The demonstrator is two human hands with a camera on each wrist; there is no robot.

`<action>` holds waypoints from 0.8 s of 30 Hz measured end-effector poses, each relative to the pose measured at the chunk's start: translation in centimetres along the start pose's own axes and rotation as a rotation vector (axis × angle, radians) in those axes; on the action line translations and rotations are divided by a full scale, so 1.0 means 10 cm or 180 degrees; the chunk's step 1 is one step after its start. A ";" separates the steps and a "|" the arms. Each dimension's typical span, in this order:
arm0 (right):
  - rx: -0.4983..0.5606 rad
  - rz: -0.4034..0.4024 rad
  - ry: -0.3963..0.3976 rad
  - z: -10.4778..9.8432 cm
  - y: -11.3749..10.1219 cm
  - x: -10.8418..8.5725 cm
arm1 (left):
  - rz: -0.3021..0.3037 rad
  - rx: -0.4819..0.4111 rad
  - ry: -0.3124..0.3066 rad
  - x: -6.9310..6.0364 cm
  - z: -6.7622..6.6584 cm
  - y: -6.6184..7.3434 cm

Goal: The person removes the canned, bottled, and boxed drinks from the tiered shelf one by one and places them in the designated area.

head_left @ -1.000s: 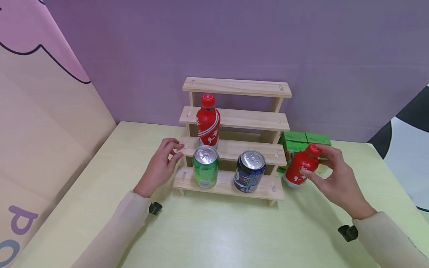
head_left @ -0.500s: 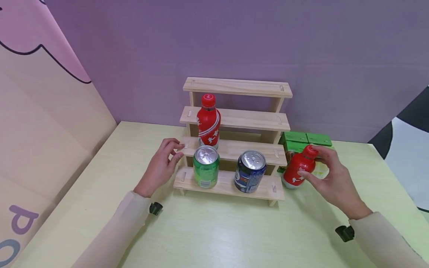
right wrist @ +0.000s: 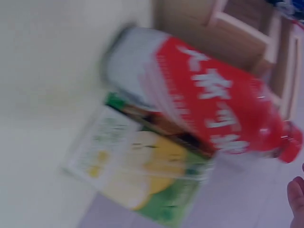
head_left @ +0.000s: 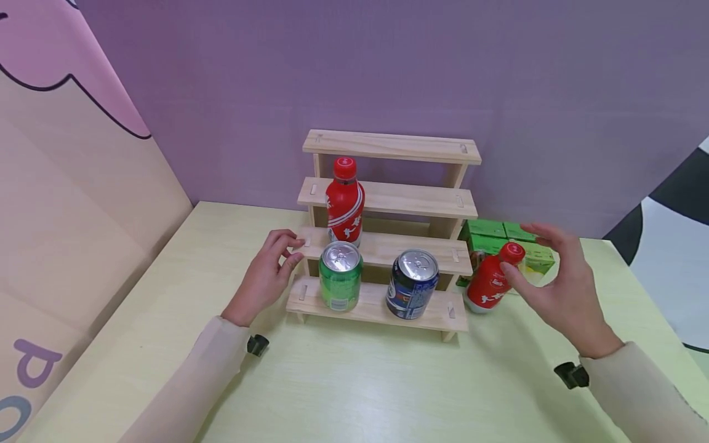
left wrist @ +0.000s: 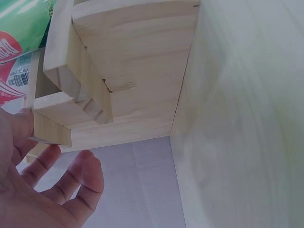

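Note:
Beside the right end of the wooden tiered rack (head_left: 388, 304), a red bottle (head_left: 490, 283) stands upright on the table. My right hand (head_left: 570, 295) is just right of it with thumb and fingers spread; the thumb tip overlaps the bottle's cap area in the head view, while the right wrist view has the fingers (right wrist: 297, 194) apart from the bottle (right wrist: 213, 99). My left hand (head_left: 263, 277) has its fingers loosely bent at the rack's left end, the fingertips by the second tier from the bottom. In the left wrist view, the left hand (left wrist: 52, 185) lies against the rack's edge (left wrist: 52, 130).
On the rack's lowest tier stand a green can (head_left: 340, 283) and a dark blue can (head_left: 412, 289). Another red bottle (head_left: 345, 206) stands on the tier above. Green boxes (head_left: 487, 229) sit behind the right bottle. A purple wall (head_left: 388, 61) rises behind the table.
My right hand has let go of the red bottle, its fingers opening and drawing away to the right. The bottle now stands free, slightly left of where it was. My left hand has not moved.

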State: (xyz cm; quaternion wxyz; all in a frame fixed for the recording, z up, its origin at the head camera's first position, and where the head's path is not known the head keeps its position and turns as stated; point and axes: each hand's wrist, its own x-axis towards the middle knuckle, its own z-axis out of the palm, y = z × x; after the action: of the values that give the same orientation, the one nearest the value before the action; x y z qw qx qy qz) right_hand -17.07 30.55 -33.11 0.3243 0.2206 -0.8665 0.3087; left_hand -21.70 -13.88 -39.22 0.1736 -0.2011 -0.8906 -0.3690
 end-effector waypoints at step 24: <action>-0.0021 -0.1230 -0.0866 0.62 -1.21 1.08 | -0.0072 0.0008 -0.0033 0.01 -0.02 0.04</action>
State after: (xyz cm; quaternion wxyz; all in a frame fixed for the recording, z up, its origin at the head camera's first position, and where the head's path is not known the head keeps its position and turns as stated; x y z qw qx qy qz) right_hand -20.16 15.80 -24.57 0.2583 0.4208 -0.8450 0.2056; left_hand -21.54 -13.75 -38.82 0.1650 -0.1928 -0.8942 -0.3688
